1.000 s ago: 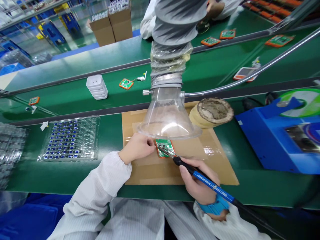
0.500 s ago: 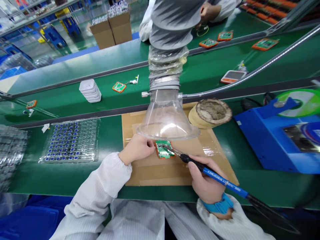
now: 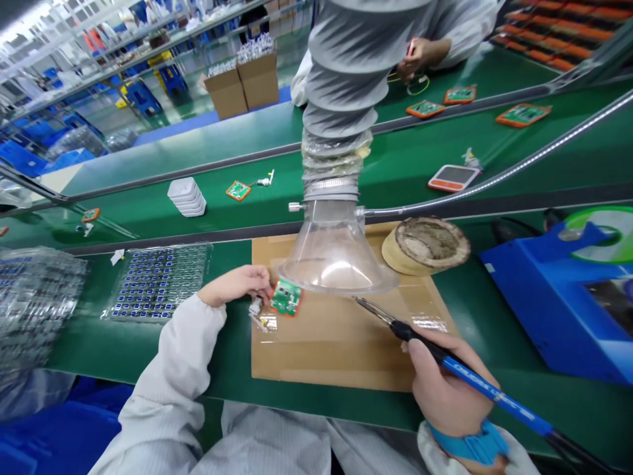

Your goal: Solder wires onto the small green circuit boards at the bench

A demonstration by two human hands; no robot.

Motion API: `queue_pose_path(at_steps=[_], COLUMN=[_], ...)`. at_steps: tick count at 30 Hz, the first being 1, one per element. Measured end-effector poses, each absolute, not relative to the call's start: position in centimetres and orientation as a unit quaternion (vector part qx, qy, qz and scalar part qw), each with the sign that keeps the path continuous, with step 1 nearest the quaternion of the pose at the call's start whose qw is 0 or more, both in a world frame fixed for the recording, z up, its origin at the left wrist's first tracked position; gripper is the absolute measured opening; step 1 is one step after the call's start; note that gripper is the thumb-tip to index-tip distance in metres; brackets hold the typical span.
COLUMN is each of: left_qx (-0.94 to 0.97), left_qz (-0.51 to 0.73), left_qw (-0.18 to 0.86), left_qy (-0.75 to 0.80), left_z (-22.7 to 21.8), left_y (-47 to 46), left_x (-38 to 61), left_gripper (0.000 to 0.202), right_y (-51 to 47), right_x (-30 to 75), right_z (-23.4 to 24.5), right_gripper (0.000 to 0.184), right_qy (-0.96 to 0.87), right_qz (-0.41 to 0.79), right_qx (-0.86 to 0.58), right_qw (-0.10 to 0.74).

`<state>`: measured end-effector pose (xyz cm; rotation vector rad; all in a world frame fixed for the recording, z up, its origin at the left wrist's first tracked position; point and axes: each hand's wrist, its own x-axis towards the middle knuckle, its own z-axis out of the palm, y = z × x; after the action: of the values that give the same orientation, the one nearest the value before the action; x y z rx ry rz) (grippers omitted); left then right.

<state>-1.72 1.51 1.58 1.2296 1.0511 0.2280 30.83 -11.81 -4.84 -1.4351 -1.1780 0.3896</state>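
My left hand (image 3: 242, 284) has its fingers pinched at the left edge of a green circuit board (image 3: 287, 297) in an orange frame, at the left side of a cardboard sheet (image 3: 336, 356). Just below those fingers a small white connector piece (image 3: 256, 308) hangs or lies. My right hand (image 3: 448, 389) is closed around the blue and black handle of a soldering iron (image 3: 420, 336). Its tip points up and left, over the cardboard and apart from the board. A clear extraction hood (image 3: 336, 257) hangs above the sheet.
A round, stained pot (image 3: 425, 247) stands behind the sheet; a blue machine with a reel (image 3: 558, 297) is at right. Clear trays (image 3: 158, 284) lie left. The green belt (image 3: 277, 218) carries white cases (image 3: 186, 196) and boards. A co-worker's hands (image 3: 422, 56) are beyond.
The circuit board has moved left with my left hand, and the white connector has come into view. My right hand has drawn the soldering iron back right, away from the board.
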Motion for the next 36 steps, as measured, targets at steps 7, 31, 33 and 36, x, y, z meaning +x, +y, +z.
queue_pose_path(at_steps=[7, 31, 33, 36], left_qx=[0.473, 0.651, 0.684, 0.738], left_qz=[0.317, -0.029, -0.02, -0.025], left_qw=[0.599, 0.056, 0.041, 0.064], left_qy=[0.562, 0.757, 0.728, 0.671], left_z=[2.0, 3.3, 3.9, 3.9], left_y=[9.6, 17.3, 13.6, 7.5], left_x=[-4.4, -7.4, -7.4, -6.7], left_gripper=[0.016, 0.017, 0.015, 0.011], right_y=[-11.7, -11.5, -11.6, -11.7], right_x=[30.7, 30.8, 30.8, 30.8], right_z=[-4.7, -4.1, -4.2, -4.3], right_gripper=[0.012, 0.011, 0.012, 0.013], right_qy=[-0.506, -0.534, -0.53, -0.531], right_qz=[0.2, 0.163, 0.164, 0.171], right_qx=[-0.611, -0.596, -0.599, -0.594], right_qw=[0.575, 0.577, 0.577, 0.58])
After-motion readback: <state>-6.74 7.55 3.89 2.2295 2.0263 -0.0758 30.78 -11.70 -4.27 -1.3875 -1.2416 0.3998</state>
